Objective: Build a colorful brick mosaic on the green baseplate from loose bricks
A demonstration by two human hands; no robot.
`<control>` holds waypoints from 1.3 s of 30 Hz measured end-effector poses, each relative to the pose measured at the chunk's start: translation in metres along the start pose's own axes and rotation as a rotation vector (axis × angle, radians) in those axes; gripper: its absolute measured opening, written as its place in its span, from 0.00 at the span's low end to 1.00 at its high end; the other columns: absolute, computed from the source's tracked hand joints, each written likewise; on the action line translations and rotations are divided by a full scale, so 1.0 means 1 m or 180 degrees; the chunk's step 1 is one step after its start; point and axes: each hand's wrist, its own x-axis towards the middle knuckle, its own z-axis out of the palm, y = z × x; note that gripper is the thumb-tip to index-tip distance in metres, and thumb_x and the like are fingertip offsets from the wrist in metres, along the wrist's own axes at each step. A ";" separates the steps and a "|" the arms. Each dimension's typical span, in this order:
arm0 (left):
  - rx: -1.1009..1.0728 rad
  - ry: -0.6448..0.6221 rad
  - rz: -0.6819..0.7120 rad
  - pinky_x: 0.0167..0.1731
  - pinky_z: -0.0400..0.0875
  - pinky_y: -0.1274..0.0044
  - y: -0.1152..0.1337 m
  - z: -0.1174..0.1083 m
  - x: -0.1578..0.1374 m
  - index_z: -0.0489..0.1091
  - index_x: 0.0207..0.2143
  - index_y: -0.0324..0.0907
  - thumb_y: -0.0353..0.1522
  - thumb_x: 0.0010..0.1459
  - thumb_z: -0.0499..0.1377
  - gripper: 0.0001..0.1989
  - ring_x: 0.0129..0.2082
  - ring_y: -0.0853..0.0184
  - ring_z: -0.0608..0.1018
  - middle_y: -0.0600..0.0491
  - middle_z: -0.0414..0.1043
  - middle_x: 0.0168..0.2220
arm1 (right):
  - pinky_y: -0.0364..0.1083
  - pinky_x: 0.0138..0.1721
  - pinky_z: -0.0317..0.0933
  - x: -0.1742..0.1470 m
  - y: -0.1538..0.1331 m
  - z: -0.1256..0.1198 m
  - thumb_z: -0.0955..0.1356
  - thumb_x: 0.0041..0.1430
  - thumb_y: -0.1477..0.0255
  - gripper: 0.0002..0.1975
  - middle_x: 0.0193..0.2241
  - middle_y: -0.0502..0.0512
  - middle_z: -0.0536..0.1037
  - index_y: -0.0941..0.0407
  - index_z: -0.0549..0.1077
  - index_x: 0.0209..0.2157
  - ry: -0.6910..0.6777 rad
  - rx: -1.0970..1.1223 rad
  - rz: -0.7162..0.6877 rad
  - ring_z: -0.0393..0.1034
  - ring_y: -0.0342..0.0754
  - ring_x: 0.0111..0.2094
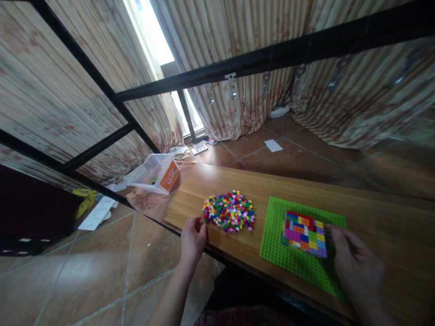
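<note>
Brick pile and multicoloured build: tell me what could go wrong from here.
The left hand is beside the brick pile, near the front edge of the wooden table; a careless sweep might send pieces onto the tiled floor. The right hand is at the edge of the multicoloured build on the green baseplate; a bump might shift it.

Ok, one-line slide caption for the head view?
Left hand beside loose bricks, right hand at the edge of a multicolored block on a green baseplate.
</note>
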 end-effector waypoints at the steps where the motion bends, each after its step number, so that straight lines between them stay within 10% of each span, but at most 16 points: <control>1: 0.0097 -0.0034 0.0033 0.36 0.69 0.73 0.001 0.001 0.002 0.71 0.37 0.40 0.33 0.53 0.57 0.10 0.31 0.66 0.75 0.51 0.72 0.33 | 0.49 0.42 0.66 0.000 -0.001 0.000 0.63 0.55 0.57 0.20 0.36 0.59 0.80 0.57 0.78 0.37 -0.0003 -0.0017 0.0002 0.75 0.56 0.38; 39: 0.0245 -0.0279 0.0167 0.33 0.66 0.74 0.016 0.004 0.009 0.68 0.33 0.42 0.37 0.54 0.57 0.08 0.31 0.65 0.75 0.52 0.72 0.31 | 0.48 0.38 0.67 0.004 0.022 0.007 0.65 0.55 0.54 0.20 0.34 0.54 0.80 0.55 0.78 0.36 -0.0100 0.0088 -0.0248 0.75 0.52 0.35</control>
